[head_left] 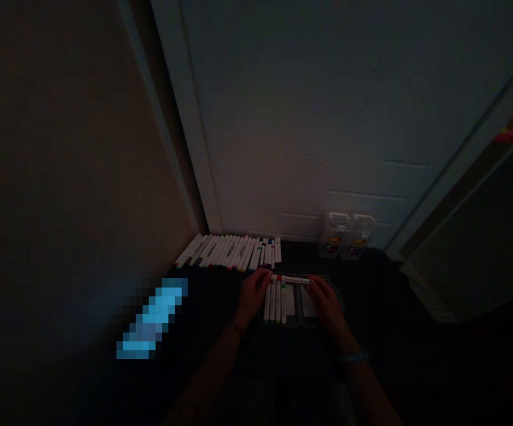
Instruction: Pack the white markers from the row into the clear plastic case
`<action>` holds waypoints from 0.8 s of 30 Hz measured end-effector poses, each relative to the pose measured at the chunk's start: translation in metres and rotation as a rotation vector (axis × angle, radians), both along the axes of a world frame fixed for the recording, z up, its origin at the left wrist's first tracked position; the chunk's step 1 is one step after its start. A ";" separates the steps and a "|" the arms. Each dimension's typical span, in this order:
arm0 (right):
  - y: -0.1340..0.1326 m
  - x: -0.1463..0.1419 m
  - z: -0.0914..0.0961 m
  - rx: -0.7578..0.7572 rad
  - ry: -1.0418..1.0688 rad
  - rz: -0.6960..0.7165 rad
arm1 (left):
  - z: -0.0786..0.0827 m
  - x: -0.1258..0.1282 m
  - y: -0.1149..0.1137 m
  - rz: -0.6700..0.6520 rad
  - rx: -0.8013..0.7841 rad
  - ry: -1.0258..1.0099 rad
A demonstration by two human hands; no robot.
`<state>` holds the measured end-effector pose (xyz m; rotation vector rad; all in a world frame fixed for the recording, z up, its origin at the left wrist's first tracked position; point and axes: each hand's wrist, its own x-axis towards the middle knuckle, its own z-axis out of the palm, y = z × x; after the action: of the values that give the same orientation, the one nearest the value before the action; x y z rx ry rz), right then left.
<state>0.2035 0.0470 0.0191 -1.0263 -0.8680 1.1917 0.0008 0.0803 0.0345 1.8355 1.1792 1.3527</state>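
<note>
A white marker (297, 280) lies crosswise between my hands above an open clear plastic case (301, 319). My right hand (329, 306) pinches its right end. The fingers of my left hand (252, 297) are closed at the other end, beside the cap ends of several white markers (278, 305). Those markers stand side by side in the left half of the case, with red and green caps showing on some. The right half is partly hidden by my right hand. Dim light hides the finer print.
A long row of white markers (227, 253) with coloured ends lies along the back of the dark table (212, 296). Two clear plastic cases (345, 239) with labels stand against the white door (256, 148). A lit, pixelated screen (153, 319) is at the left.
</note>
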 end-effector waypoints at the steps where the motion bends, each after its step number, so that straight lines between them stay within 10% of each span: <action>1: 0.000 0.000 0.000 -0.002 0.002 -0.003 | 0.000 0.000 0.000 -0.006 -0.001 -0.004; 24: -0.004 -0.002 0.007 -0.005 0.008 0.012 | -0.001 0.001 -0.001 -0.021 -0.022 0.076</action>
<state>0.2017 0.0430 0.0257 -1.0205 -0.8667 1.2079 0.0015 0.0794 0.0336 1.8934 1.2048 1.2633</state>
